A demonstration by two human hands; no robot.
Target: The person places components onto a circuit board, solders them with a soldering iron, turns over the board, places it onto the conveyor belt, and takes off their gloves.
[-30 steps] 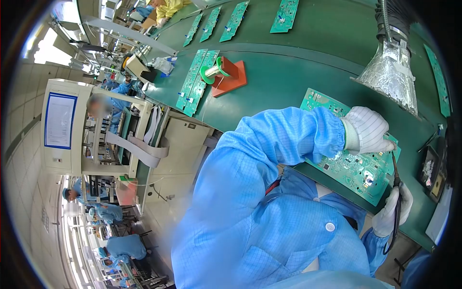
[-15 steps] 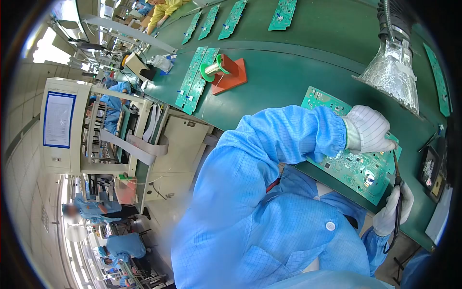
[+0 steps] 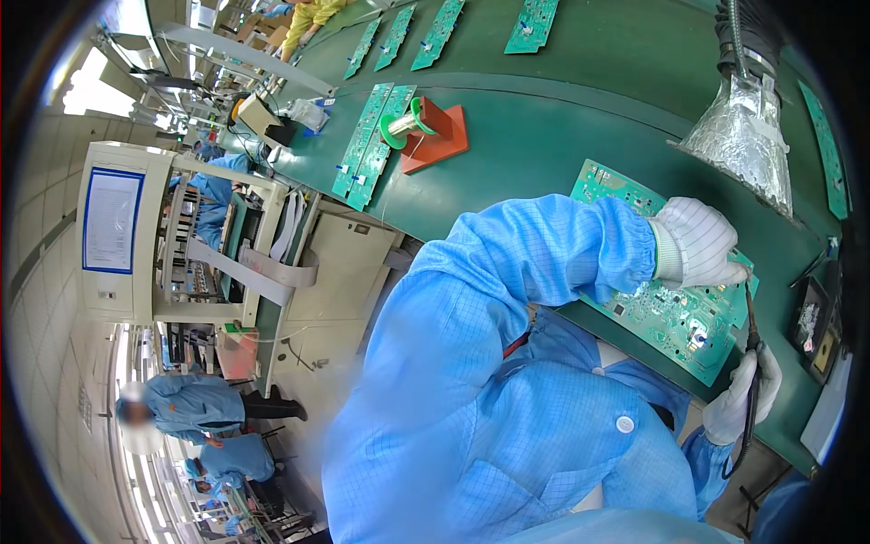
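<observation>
My left hand [image 3: 698, 243], in a striped white glove, is pinched over the right end of a green circuit board [image 3: 654, 317]. What its fingertips hold is too small to make out. My right hand [image 3: 741, 397], also gloved, grips a soldering iron [image 3: 751, 372] beside the board's lower right edge. The iron points up the view, its tip close to my left fingertips at the board's edge. My left sleeve hides part of the board. A solder spool [image 3: 405, 127] sits on a red stand [image 3: 444, 145], with a thin wire hanging from it.
More circuit boards [image 3: 362, 150] lie beside the spool and along the far strip. A foil-covered hood [image 3: 743, 145] hangs over the bench [image 3: 526, 150]. A dark tray [image 3: 809, 325] stands at the right. Co-workers [image 3: 195, 403] are in the left background, and a yellow sleeve [image 3: 308, 23] shows at the top.
Both hands keep nearly the same position, with the iron's tip still by my left fingertips. In the left background, a person in blue has come further into view.
</observation>
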